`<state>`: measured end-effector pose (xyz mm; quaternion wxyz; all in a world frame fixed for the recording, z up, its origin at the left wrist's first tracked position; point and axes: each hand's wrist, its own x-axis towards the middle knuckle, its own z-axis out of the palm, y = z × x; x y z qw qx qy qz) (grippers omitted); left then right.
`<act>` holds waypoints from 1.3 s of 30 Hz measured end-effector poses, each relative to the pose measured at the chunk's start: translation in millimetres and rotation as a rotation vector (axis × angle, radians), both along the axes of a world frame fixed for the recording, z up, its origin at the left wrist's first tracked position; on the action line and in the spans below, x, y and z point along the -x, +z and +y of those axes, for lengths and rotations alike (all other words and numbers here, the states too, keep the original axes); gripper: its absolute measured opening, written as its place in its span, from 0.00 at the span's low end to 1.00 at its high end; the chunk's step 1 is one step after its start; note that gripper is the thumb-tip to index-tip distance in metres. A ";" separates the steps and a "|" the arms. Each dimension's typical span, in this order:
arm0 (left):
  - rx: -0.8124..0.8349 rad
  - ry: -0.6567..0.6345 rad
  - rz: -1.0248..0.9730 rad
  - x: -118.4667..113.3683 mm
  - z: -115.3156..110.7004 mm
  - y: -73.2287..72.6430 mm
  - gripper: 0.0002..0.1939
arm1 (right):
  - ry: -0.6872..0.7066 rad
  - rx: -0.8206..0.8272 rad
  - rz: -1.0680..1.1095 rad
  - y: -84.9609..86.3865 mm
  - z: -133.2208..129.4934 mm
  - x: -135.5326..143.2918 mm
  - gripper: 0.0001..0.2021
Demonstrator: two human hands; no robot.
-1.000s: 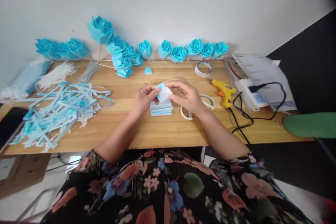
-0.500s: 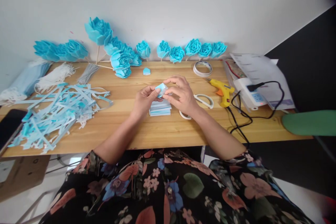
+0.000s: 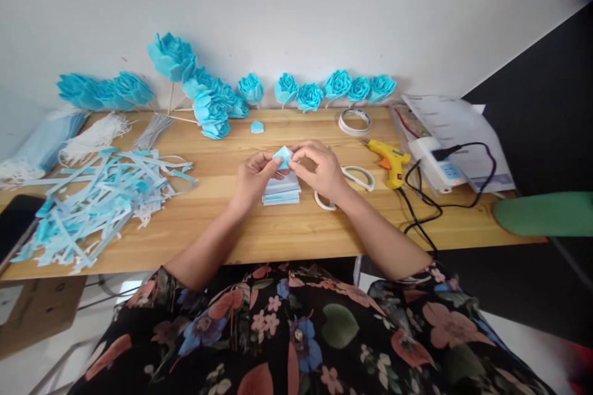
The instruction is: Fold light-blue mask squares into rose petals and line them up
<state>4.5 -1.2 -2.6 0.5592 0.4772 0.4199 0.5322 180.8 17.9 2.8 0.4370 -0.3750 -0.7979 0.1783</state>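
Note:
Between my two hands is a small folded blue piece (image 3: 282, 156), light blue with a paler edge. My left hand (image 3: 256, 178) pinches its left side with thumb and fingers. On its right side, my right hand (image 3: 319, 168) grips the edge with thumb and fingertips closed. Just below them lies a stack of pale blue and white folded pieces (image 3: 281, 191), its top partly hidden by my hands. A single small blue cut piece (image 3: 257, 127) rests on the wooden table (image 3: 222, 231) behind my hands. White-handled scissors (image 3: 360, 178) lie beside and partly under my right hand.
Blue flowers on sticks (image 3: 308, 97) line the wall. At left are blue strips (image 3: 106, 197), white cords (image 3: 97, 139), masks (image 3: 49, 142) and a phone (image 3: 16, 225). At right are a tape roll (image 3: 354, 121), yellow glue gun (image 3: 391, 163), power strip (image 3: 435, 163) and green object (image 3: 542, 215).
My right hand's fingers have come down and closed nearer the folded piece. My left hand keeps its pinch. The whole view has shifted slightly.

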 end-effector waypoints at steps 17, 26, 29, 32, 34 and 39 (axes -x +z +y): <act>-0.043 0.025 0.098 -1.7 -1.3 1.2 0.14 | 0.098 0.380 0.201 0.2 -3.1 0.0 0.24; -0.021 0.010 0.105 -6.7 -4.5 0.4 0.16 | 0.120 0.411 0.194 -0.6 -5.1 1.9 0.22; 0.009 -0.020 0.072 -4.8 -2.7 -0.1 0.18 | 0.151 0.413 0.210 -0.4 -4.6 -0.6 0.20; 0.040 -0.054 -0.030 -0.3 0.7 0.8 0.20 | 0.137 0.376 0.229 2.0 -2.3 -5.2 0.18; 0.072 -0.073 -0.097 2.4 2.3 2.4 0.20 | 0.104 0.311 0.204 4.5 -0.5 -8.4 0.17; 0.118 -0.101 -0.160 4.4 3.0 5.4 0.21 | 0.158 0.114 0.033 10.3 1.0 -12.0 0.19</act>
